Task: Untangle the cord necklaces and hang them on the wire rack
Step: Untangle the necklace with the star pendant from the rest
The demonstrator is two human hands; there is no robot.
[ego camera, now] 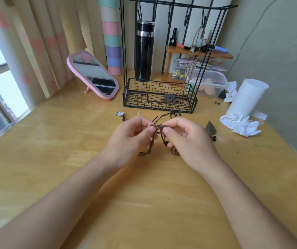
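In front of the rack (159, 103), over the worktop (90, 141), your left hand (131, 136) and right hand (184, 136) both pinch the brown cord (157, 126) in their fingers (166, 130). It's light and limp; hold close beside where it seems to knot, and tease gently.

Pink-framed mirror (93, 74) and black flask (144, 51) on wooden counter (72, 141); crumpled tissues (241, 124) at right.

Bare forearms run to left hand (131, 136) and right hand (189, 139), nails apparently short.
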